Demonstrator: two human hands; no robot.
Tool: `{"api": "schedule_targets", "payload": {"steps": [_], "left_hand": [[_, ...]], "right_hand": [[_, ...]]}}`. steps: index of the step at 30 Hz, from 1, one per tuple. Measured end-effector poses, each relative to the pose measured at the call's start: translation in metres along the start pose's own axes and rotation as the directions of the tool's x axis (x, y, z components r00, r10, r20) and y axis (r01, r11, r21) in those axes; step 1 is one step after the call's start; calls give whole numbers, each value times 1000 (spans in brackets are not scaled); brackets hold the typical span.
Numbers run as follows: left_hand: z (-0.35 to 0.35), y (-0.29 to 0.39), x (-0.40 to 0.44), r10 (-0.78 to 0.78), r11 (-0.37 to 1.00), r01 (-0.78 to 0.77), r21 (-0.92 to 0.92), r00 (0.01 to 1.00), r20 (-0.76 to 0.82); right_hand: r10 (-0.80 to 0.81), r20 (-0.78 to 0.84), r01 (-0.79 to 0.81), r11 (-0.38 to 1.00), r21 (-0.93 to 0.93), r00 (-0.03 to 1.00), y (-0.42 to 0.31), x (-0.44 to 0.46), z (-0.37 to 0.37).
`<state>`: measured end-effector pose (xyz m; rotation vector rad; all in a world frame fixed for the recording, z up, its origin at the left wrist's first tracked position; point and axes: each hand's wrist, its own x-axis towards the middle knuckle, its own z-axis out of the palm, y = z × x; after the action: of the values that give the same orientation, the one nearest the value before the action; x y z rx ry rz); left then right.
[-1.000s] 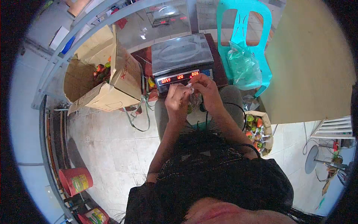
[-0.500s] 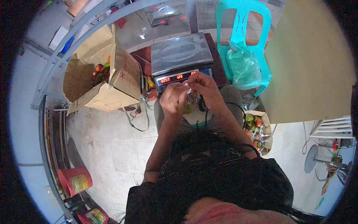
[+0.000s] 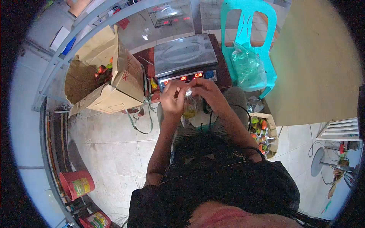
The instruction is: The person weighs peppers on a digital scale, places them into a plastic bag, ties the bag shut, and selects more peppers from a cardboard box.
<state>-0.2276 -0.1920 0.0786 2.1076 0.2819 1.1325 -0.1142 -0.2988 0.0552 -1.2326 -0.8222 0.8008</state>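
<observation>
Left hand (image 3: pixel 173 99): raised in front of the scale (image 3: pixel 185 53), fingers curled in and pinching the gathered neck of a small clear plastic bag (image 3: pixel 192 102).
Right hand (image 3: pixel 205 91): bent in from the other side, fingers drawn together close to the same neck; cannot tell whether pinching it or only touching.
Plastic bag: hanging below the fingers, above the lap, between the two forearms; yellowish-green in the lower part, exact contents too blurred to name.
Scale: set on a dark red table (image 3: pixel 143 58), just beyond the hands, with a bare grey top plate.
Display (image 3: pixel 184 78): lit in red, reading 1.20 in the middle and 0.06 at the right; partly hidden by the left hand at the left end.
Large cardboard box (image 3: pixel 127 81): open, to the left of the scale, with red and green peppers (image 3: pixel 102 74) inside.
Yellow pepper (image 3: pixel 154 83): between the large box and the scale.
Turquoise chair (image 3: pixel 271 60): to the right of the scale, bearing a bundle of clear green-tinted plastic (image 3: pixel 247 68).
Small cardboard box (image 3: pixel 272 131): on the floor (image 3: pixel 114 159) to the right of the lap, filled with red and green peppers, some in clear plastic.
Red pots (image 3: pixel 78 184): two, at the lower left.
</observation>
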Motion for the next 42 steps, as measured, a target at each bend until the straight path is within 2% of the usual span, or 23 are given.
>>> {"api": "schedule_targets", "payload": {"steps": [2, 5, 8, 11, 14, 17, 20, 22, 23, 25, 29, 32, 35, 38, 42], "left_hand": [[2, -9, -3, -22, 998, 23, -53, 1000, 13], [5, -15, -5, -62, 990, 66, -127, 997, 41], [6, -16, -1, -98, 977, 115, -181, 990, 100], [2, -14, 1, -140, 958, 177, -223, 975, 173], [4, -16, -3, -243, 888, 304, -345, 947, 208], [8, -23, -9, -290, 828, 359, -431, 931, 220], [8, -23, -11, -319, 777, 386, -498, 923, 217], [6, -19, -12, -350, 709, 422, -565, 906, 238], [7, -17, -12, -354, 728, 411, -549, 911, 213], [8, -12, -10, -356, 766, 386, -515, 921, 160], [9, -21, -11, -244, 918, 251, -306, 968, 64], [3, -6, -6, -212, 956, 216, -197, 976, 44], [-2, 5, -2, -205, 965, 208, -160, 978, 36], [-4, 3, -4, -205, 967, 207, -149, 978, 28], [-7, 4, -4, -202, 958, 208, -196, 978, 49]], "right_hand": [[19, 46, -19, 1000, -1, 999, 6, 0, -1], [-68, 40, 77, 955, -287, 997, -11, -3, -3], [-58, -39, 50, 981, -187, 998, -2, -3, 0], [-189, -94, 185, 982, -46, 978, 2, -3, 1], [-119, -114, 116, 993, -30, 986, -5, -6, 3], [-168, -114, 154, 980, -123, 979, 4, -3, -1], [-109, -106, 95, 988, -125, 988, -1, -4, 0], [-175, -75, 157, 967, -200, 982, 1, -1, 0], [-208, -57, 189, 953, -236, 977, 2, 1, 0], [-134, -11, 128, 963, -237, 991, 0, 2, -3], [-104, 56, 116, 939, -325, 993, -10, 2, -4], [-132, 28, 134, 957, -259, 991, -7, 1, -2], [-54, -52, 38, 962, -271, 997, -7, 2, -2], [-262, -56, 206, 859, -469, 964, -7, 3, 4], [-240, 21, 223, 864, -452, 971, -14, 4, 2]]}}
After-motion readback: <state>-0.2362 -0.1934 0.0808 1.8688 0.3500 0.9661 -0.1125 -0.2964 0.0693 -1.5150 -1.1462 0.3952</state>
